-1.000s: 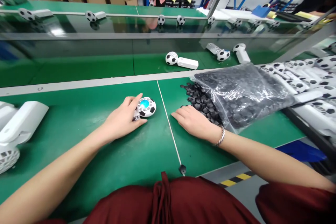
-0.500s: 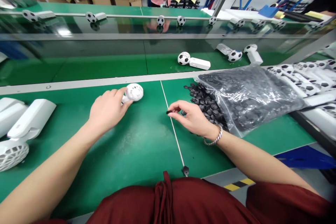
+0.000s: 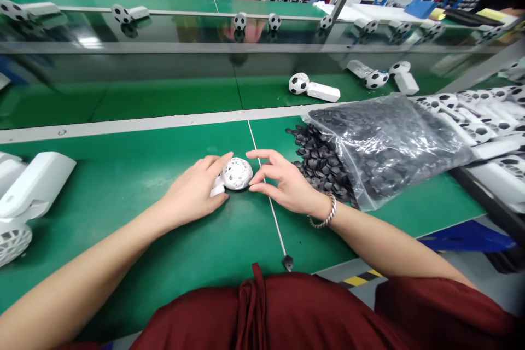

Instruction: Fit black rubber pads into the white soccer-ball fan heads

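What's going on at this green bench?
A person sits at a green worktable, holding a small white ball-shaped fan head down with the left hand. The right hand touches the head's side with its fingertips. Beside it, black pentagon pieces spill from a clear plastic bag. Finished football-patterned fans lie on the belt behind.

Two hands (image 3: 192, 194), one white fan (image 3: 235, 174)

White fan head (image 3: 237, 173), probably black chips (image 3: 320, 161).
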